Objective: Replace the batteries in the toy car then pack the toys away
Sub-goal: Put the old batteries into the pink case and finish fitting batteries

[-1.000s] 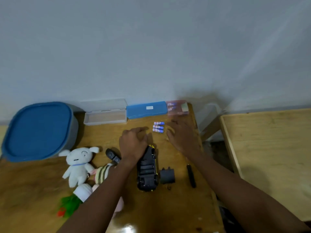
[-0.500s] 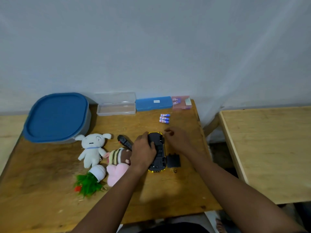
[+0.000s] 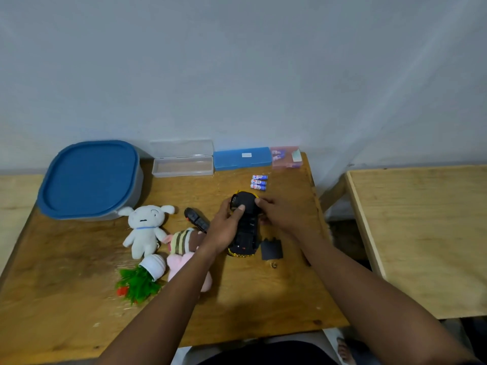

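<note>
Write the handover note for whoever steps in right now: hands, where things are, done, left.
Left hand and right hand both grip the upturned toy car on the table.
Battery cover is off, lying right of the car; three batteries lie beyond it.
Left: fit batteries, close cover, pack the plush toys and car away. The blue-lidded tub is shut.

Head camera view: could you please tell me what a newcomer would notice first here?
Both hands, left hand and right hand, grip an upturned black toy car mid-table. Three batteries lie just beyond it. A big blue-lidded tub fills the far left corner, soft toys before it.
</note>
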The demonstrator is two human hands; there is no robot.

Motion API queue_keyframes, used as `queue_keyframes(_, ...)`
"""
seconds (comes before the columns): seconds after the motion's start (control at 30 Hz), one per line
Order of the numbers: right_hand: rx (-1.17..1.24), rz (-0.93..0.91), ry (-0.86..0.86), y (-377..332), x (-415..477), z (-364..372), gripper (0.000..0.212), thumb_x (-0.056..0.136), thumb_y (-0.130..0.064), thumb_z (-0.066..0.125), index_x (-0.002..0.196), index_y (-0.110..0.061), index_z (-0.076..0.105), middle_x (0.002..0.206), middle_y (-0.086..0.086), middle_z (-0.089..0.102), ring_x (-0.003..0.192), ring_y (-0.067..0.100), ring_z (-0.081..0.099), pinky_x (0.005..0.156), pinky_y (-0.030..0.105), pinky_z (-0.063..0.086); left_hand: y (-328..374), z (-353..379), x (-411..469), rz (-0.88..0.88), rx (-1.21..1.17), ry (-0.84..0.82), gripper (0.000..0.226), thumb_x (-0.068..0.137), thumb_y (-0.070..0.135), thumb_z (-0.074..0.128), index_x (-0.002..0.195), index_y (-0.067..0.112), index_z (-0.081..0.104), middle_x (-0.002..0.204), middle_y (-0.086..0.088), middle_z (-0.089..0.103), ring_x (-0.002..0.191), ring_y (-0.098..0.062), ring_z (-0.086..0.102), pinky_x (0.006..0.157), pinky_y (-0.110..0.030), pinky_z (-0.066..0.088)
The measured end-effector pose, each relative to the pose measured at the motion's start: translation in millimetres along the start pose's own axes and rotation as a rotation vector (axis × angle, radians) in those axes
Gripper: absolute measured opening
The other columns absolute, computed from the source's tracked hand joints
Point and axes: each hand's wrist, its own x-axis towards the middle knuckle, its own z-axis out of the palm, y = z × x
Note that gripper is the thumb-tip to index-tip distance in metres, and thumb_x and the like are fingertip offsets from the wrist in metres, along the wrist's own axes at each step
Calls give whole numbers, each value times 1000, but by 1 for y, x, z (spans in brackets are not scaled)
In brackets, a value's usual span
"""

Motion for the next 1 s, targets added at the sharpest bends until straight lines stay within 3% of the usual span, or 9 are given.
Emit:
queue_keyframes(0.13, -47, -41, 76, -12, 18, -5, 35, 102, -37, 50, 105, -8, 69, 95, 9, 71, 70, 15, 65, 70, 34, 59, 13, 2, 1, -20, -253, 46, 26, 105, 33, 48, 129, 23, 52, 120, -13, 69, 100, -26, 72, 73, -37, 61)
queue_keyframes(0.2, -399, -203, 232, -10, 32, -9, 30, 101, -29, 51, 94, -7, 71, 91, 10, 70, 76, 17, 63, 79, 39, 54, 16, 2, 1, -60, -372, 70, 30, 105, 34, 45, 132, 21, 52, 121, -15, 69, 102, -29, 71, 73, -39, 61)
queue_keyframes(0.27, -736, -329, 307, -5, 45, -12, 25, 99, -24, 54, 109, -12, 73, 109, 10, 70, 96, 22, 64, 88, 37, 50, 15, 1, 0, -104, -446, 88, 35, 106, 38, 42, 134, 20, 52, 119, -13, 70, 100, -29, 72, 72, -38, 61)
queue_keyframes(0.33, -884, -429, 329, -2, 55, -13, 27, 96, -25, 58, 118, -15, 71, 116, 8, 67, 102, 24, 63, 85, 33, 49, 14, 1, -1, -142, -502, 94, 39, 105, 42, 40, 129, 17, 58, 113, -14, 73, 93, -28, 73, 68, -36, 61)
queue_keyframes(0.43, -978, -515, 368, -2, 64, -13, 20, 91, -26, 64, 106, -16, 74, 103, 5, 67, 87, 22, 63, 65, 25, 40, 10, 2, -2, -173, -559, 108, 44, 104, 45, 40, 119, 13, 67, 105, -15, 74, 90, -29, 73, 76, -39, 60)
queue_keyframes(0.57, -1086, -556, 380, 1, 67, -16, 17, 86, -28, 66, 96, -17, 74, 97, 2, 66, 78, 22, 62, 58, 24, 31, 7, 5, 1, -183, -616, 97, 48, 102, 47, 41, 113, 13, 72, 104, -16, 73, 92, -31, 70, 91, -48, 52)
queue_keyframes(0.73, -1097, -528, 326, 7, 71, -16, 23, 85, -29, 63, 100, -14, 72, 106, 5, 64, 80, 25, 63, 60, 29, 44, 5, 9, 0, -184, -671, 90, 52, 101, 49, 42, 120, 9, 68, 100, -14, 72, 85, -28, 70, 77, -40, 58)
queue_keyframes(0.8, -1089, -523, 331, 5, 71, -15, 22, 85, -26, 64, 100, -13, 73, 105, 5, 64, 78, 25, 63, 60, 28, 43, 5, 9, -2, -183, -671, 77, 52, 101, 49, 42, 121, 8, 68, 98, -14, 72, 81, -27, 71, 73, -38, 60)
queue_keyframes(1.0, -1133, -558, 348, 1, 76, -13, 23, 87, -23, 67, 101, -6, 73, 99, 8, 67, 77, 23, 63, 62, 30, 51, -1, 2, -7, -184, -651, 41, 50, 102, 48, 41, 102, 17, 80, 94, -12, 73, 79, -26, 70, 72, -37, 59)
